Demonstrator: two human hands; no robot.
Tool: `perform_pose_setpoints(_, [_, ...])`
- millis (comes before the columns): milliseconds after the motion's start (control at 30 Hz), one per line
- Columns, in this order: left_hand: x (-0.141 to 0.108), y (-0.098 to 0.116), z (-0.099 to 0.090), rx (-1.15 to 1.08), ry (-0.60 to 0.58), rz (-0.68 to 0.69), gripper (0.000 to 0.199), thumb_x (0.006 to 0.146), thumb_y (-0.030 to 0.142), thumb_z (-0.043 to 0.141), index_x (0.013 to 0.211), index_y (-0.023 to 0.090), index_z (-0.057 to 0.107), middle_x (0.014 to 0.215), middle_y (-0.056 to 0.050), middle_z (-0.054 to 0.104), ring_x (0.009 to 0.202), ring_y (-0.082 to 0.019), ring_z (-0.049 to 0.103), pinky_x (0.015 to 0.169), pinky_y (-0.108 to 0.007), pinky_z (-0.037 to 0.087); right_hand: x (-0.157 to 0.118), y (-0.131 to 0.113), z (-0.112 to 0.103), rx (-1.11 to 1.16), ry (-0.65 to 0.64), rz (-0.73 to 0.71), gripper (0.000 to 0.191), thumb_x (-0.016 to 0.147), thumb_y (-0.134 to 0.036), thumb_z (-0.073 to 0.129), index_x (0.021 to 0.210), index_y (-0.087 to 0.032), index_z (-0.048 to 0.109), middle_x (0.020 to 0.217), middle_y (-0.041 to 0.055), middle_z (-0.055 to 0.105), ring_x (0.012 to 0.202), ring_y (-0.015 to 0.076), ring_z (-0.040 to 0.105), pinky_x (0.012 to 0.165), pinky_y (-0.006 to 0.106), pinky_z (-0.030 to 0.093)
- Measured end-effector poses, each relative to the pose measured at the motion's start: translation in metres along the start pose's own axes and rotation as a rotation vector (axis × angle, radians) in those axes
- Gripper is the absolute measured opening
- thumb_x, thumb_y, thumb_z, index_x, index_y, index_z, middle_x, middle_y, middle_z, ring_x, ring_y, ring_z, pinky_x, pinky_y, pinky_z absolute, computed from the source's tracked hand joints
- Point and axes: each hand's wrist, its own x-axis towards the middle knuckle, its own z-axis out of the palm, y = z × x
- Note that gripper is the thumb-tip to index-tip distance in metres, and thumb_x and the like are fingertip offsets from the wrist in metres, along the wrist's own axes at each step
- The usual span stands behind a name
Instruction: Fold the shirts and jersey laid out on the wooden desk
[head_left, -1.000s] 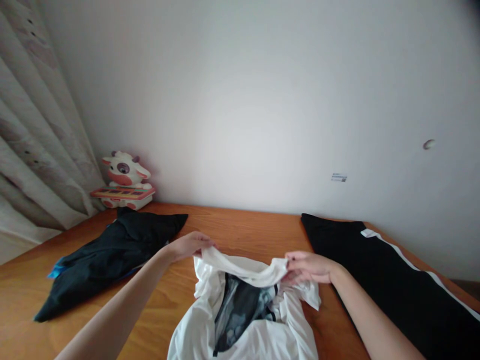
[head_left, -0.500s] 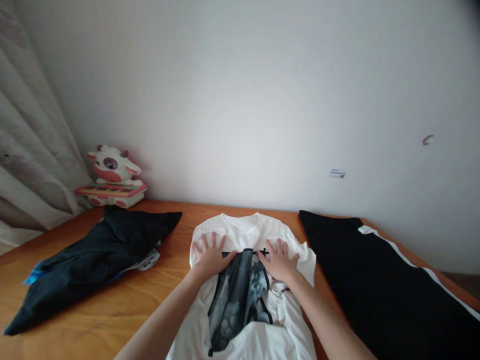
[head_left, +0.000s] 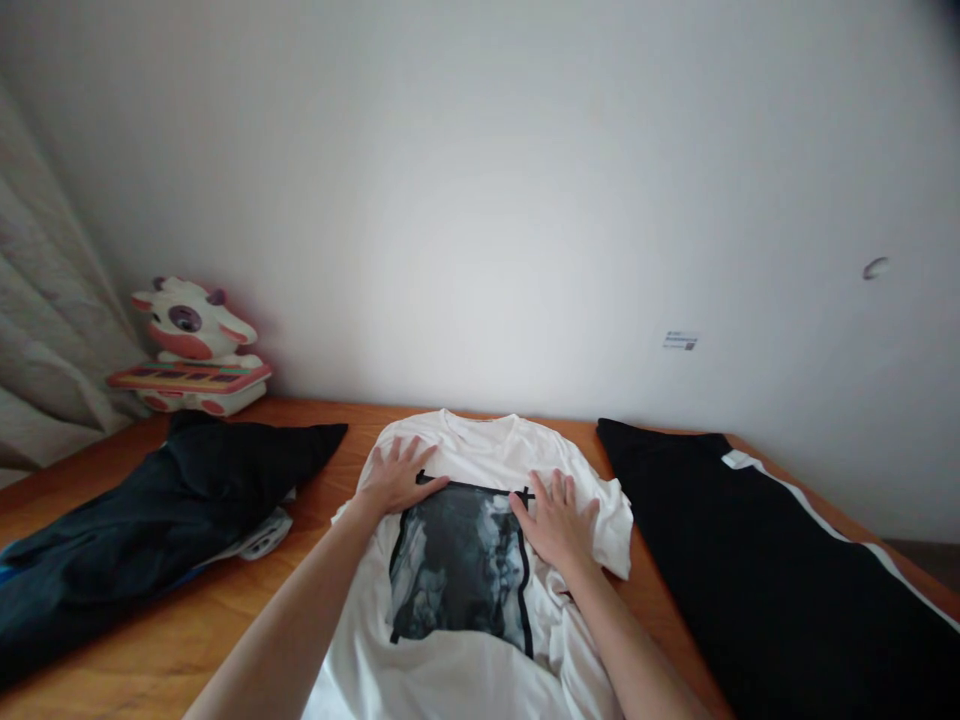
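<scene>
A white T-shirt (head_left: 480, 445) with a dark grey, black-framed print (head_left: 465, 560) lies face up on the wooden surface, collar toward the wall. My left hand (head_left: 396, 478) rests flat on its chest at the print's upper left corner, fingers spread. At the upper right corner of the print, my right hand (head_left: 559, 520) presses on the cloth, also with fingers apart. The fabric bunches in folds beneath my right forearm. The shirt's lower end runs out of view at the bottom.
Black cloth with a white side stripe (head_left: 720, 560) lies flat at right. On the left is a rumpled dark garment (head_left: 172, 500) over blue and white cloth. A cow-shaped toy keyboard (head_left: 195, 350) stands against the wall, near a curtain (head_left: 52, 300). The surface (head_left: 247, 620) is orange-brown wood.
My left hand has slid left and slightly away from me, widening the gap between the hands. The print, creased before, now lies spread and smoother. The view has shifted a little right.
</scene>
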Motion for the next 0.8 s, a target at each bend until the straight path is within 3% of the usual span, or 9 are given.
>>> perform_pose_setpoints(167, [-0.004,0.000,0.004,-0.037,0.186,0.071,0.062,0.096,0.062,0.038,0.139,0.022,0.058,0.148,-0.015,0.054,0.140,-0.037,0.044,0.116,-0.056,0.030,-0.010,-0.001,-0.005,0.019,-0.009,0.034,0.081,0.094,-0.075,0.022,0.159,-0.026,0.029,0.168,0.0155,0.016,0.154,0.0384,0.007,0.113,0.072,0.005])
perform_pose_setpoints(267, [-0.015,0.002,-0.002,-0.077,0.272,0.141,0.046,0.099,0.046,0.038,0.127,0.018,0.063,0.138,-0.014,0.062,0.132,-0.031,0.052,0.115,-0.047,0.035,-0.013,-0.002,-0.009,0.028,-0.005,0.034,0.081,0.094,-0.074,0.021,0.157,-0.025,0.032,0.167,0.0159,0.020,0.154,0.0365,0.011,0.117,0.066,0.006])
perform_pose_setpoints(367, [-0.035,-0.008,-0.016,-0.125,0.309,-0.043,0.039,0.095,0.033,0.042,0.126,0.019,0.061,0.136,-0.014,0.061,0.127,-0.030,0.055,0.110,-0.044,0.040,-0.014,-0.001,-0.010,0.023,0.016,0.020,0.080,0.095,-0.072,0.022,0.156,-0.023,0.036,0.166,0.0164,0.024,0.153,0.0358,0.015,0.117,0.063,0.008])
perform_pose_setpoints(467, [-0.056,-0.031,-0.030,-0.232,0.218,-0.360,0.035,0.088,0.029,0.048,0.117,0.018,0.063,0.127,-0.015,0.064,0.121,-0.031,0.058,0.102,-0.040,0.044,-0.014,-0.001,-0.009,0.002,0.028,0.007,0.078,0.095,-0.070,0.027,0.156,-0.023,0.036,0.165,0.0169,0.025,0.153,0.0365,0.017,0.117,0.064,0.010])
perform_pose_setpoints(533, [-0.064,-0.047,-0.036,-0.311,0.111,-0.458,0.024,0.082,0.034,0.056,0.097,0.018,0.067,0.104,-0.013,0.071,0.107,-0.031,0.065,0.091,-0.036,0.048,-0.014,-0.001,-0.008,-0.008,0.038,0.002,0.076,0.095,-0.069,0.030,0.155,-0.023,0.037,0.165,0.0174,0.026,0.152,0.0365,0.018,0.116,0.064,0.012])
perform_pose_setpoints(667, [-0.063,-0.060,-0.045,-0.488,-0.067,-0.496,0.027,0.067,0.045,0.071,0.060,0.022,0.058,0.052,-0.001,0.057,0.068,-0.026,0.067,0.060,-0.029,0.044,-0.015,-0.001,-0.007,-0.021,0.053,0.005,0.073,0.096,-0.066,0.032,0.154,-0.023,0.039,0.164,0.0177,0.028,0.152,0.0362,0.021,0.116,0.062,0.014])
perform_pose_setpoints(733, [-0.057,-0.058,-0.051,-0.619,-0.130,-0.488,0.028,0.060,0.042,0.075,0.056,0.022,0.056,0.044,0.003,0.051,0.060,-0.023,0.063,0.053,-0.027,0.040,-0.016,-0.001,-0.007,-0.028,0.061,0.003,0.072,0.096,-0.066,0.033,0.154,-0.023,0.040,0.164,0.0175,0.029,0.151,0.0359,0.022,0.116,0.061,0.015])
perform_pose_setpoints(800, [-0.052,-0.053,-0.057,-0.776,-0.149,-0.479,0.025,0.060,0.041,0.074,0.063,0.021,0.059,0.050,0.003,0.058,0.060,-0.021,0.064,0.052,-0.026,0.042,-0.016,-0.001,-0.007,-0.033,0.072,-0.001,0.072,0.095,-0.066,0.034,0.153,-0.023,0.041,0.164,0.0170,0.029,0.151,0.0357,0.023,0.116,0.061,0.016])
